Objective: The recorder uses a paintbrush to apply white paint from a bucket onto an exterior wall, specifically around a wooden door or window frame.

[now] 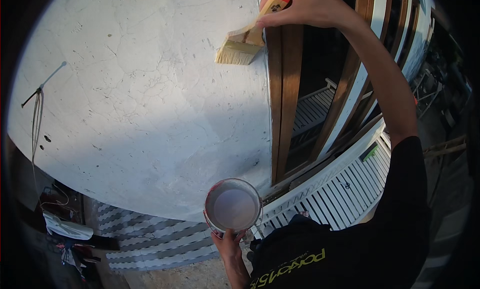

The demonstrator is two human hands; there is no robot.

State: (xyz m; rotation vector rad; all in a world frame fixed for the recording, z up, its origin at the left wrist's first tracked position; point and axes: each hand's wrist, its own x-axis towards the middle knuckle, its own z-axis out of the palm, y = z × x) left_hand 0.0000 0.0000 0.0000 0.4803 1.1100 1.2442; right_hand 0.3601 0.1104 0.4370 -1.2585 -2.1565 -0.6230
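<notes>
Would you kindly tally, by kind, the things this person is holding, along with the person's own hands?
Paintbrush: 1, in the right hand
Round pail: 1, in the left hand
Hands: 2, one right and one left
Total: 4

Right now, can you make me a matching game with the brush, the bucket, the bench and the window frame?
Things:
1. paintbrush
2. bucket
3. slatted bench
4. window frame

Clues:
A. brown
B. in the grip of the left hand
C. white
D. in the grip of the right hand

Pairs: 1-D, 2-B, 3-C, 4-A
</notes>
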